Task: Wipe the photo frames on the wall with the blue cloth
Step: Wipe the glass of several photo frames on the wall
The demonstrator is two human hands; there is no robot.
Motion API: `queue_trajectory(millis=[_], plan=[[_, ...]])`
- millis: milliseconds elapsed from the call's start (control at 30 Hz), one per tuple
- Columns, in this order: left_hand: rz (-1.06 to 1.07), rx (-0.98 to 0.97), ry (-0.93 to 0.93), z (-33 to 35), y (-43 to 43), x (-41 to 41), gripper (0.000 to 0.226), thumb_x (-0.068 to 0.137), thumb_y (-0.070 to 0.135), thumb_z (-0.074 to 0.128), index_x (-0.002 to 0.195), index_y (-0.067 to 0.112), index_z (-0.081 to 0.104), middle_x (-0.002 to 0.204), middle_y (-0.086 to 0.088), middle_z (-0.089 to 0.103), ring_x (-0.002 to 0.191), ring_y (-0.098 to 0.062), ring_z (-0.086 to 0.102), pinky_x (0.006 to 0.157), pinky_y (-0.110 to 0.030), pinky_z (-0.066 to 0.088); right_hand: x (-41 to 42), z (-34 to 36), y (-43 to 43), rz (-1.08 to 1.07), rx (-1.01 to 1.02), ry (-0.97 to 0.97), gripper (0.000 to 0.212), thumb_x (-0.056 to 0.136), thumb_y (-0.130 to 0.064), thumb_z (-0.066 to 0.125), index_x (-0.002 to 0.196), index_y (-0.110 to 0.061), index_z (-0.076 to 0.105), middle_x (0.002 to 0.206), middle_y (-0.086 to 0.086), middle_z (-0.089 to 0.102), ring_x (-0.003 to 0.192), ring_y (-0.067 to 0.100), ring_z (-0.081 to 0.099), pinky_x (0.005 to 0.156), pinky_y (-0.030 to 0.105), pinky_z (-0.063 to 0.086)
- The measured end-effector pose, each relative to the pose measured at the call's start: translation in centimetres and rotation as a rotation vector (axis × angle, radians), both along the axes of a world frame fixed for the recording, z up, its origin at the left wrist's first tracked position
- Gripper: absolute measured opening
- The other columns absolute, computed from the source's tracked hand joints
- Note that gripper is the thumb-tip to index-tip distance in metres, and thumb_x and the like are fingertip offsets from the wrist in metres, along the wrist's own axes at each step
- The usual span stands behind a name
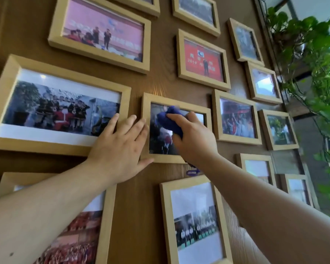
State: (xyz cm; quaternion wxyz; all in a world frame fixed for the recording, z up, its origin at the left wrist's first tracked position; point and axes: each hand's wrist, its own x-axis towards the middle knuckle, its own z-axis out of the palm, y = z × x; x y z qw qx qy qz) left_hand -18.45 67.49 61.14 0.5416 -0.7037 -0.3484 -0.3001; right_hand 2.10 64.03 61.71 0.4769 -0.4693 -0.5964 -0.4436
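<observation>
Head view: right hand [193, 139] presses the bunched blue cloth [170, 119] on the central frame's [176, 159] glass; left hand [118, 147], fingers spread flat, steadies its edge. The surrounding frames apparently remain.

Brown wood-grain wall [160, 77] carries many light wooden photo frames [202, 58]

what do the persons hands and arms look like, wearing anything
Both forearms are bare with no sleeves in view. The left hand and right hand show no gloves, rings, watch or bracelets. A small dark mark sits on the left forearm.
</observation>
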Motion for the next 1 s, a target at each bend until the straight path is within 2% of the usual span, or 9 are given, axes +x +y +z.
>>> queue_trajectory(millis=[100,200,367,433,567,633,733,833,1000], plan=[[0.03,0.016,0.009,0.2,0.1,0.3,0.082,0.087,0.069,0.013,0.15,0.017,0.011,0.162,-0.006,0.013,0.148,-0.028,0.005,0.117,-0.058,0.005,-1.9,1.5,1.4,0.006,0.008,-0.046,0.049,0.087,-0.031,0.047,0.134,-0.036,0.036,0.122,0.005,0.047,0.084,0.022,0.054,0.059,0.035,0.049],[0.042,-0.001,0.027,0.0,0.5,0.2,0.079,0.088,0.068,0.02,0.15,0.019,0.018,0.161,-0.007,0.016,0.148,-0.028,0.007,0.117,-0.06,0.004,-2.1,2.1,2.6,-0.05,0.01,-0.096,0.051,0.087,-0.026,0.05,0.135,-0.036,0.036,0.121,0.006,0.047,0.082,0.022,0.053,0.055,0.031,0.041],[0.006,-0.01,0.044,0.0,0.3,0.2,0.072,0.083,0.064,0.048,0.134,0.013,0.051,0.149,-0.012,0.044,0.139,-0.032,0.035,0.113,-0.063,0.022,2.4,2.3,2.9,-0.134,-0.037,-0.104,0.052,0.087,-0.033,0.05,0.134,-0.04,0.029,0.12,0.004,0.045,0.076,0.014,0.045,0.054,0.027,0.04],[-0.017,-0.009,0.038,0.1,0.3,0.3,0.074,0.08,0.062,0.055,0.132,0.011,0.053,0.145,-0.014,0.048,0.135,-0.032,0.041,0.111,-0.063,0.027,5.1,2.3,2.8,-0.201,-0.042,-0.041,0.051,0.088,-0.034,0.049,0.134,-0.04,0.03,0.12,0.003,0.045,0.072,0.013,0.044,0.049,0.022,0.033],[-0.03,-0.006,0.032,0.1,0.5,0.4,0.076,0.078,0.063,0.057,0.132,0.01,0.052,0.144,-0.015,0.049,0.134,-0.032,0.043,0.111,-0.062,0.029,9.4,2.0,2.1,-0.263,-0.091,0.224,0.048,0.089,-0.031,0.047,0.135,-0.04,0.035,0.115,0.008,0.049,0.077,0.025,0.055,0.059,0.04,0.05],[-0.033,-0.006,0.03,0.2,0.6,0.4,0.075,0.08,0.064,0.053,0.133,0.01,0.052,0.144,-0.015,0.049,0.134,-0.032,0.043,0.111,-0.061,0.029,9.6,1.7,2.0,-0.276,-0.11,0.252,0.047,0.09,-0.03,0.046,0.135,-0.037,0.035,0.113,0.009,0.049,0.078,0.026,0.055,0.062,0.043,0.052],[-0.054,0.003,0.021,0.1,0.9,0.4,0.073,0.081,0.064,0.05,0.13,0.009,0.054,0.143,-0.016,0.05,0.132,-0.032,0.045,0.111,-0.061,0.029,7.1,1.4,2.1,-0.163,-0.151,0.149,0.053,0.087,-0.032,0.051,0.136,-0.037,0.03,0.118,0.006,0.046,0.08,0.021,0.053,0.062,0.037,0.05],[-0.075,0.005,0.007,-0.1,1.1,0.6,0.073,0.078,0.063,0.053,0.127,0.009,0.057,0.141,-0.016,0.052,0.13,-0.033,0.047,0.111,-0.061,0.029,3.2,0.6,2.5,-0.08,-0.152,-0.094,0.058,0.086,-0.034,0.052,0.136,-0.04,0.025,0.12,0.003,0.045,0.081,0.014,0.049,0.061,0.027,0.044],[-0.088,-0.005,-0.014,-0.1,1.1,0.7,0.074,0.076,0.064,0.055,0.127,0.01,0.057,0.142,-0.016,0.052,0.131,-0.032,0.046,0.111,-0.061,0.028,2.1,-0.8,2.7,-0.164,-0.085,-0.279,0.057,0.085,-0.035,0.054,0.136,-0.038,0.029,0.108,0.003,0.049,0.071,0.013,0.041,0.052,0.029,0.038]])
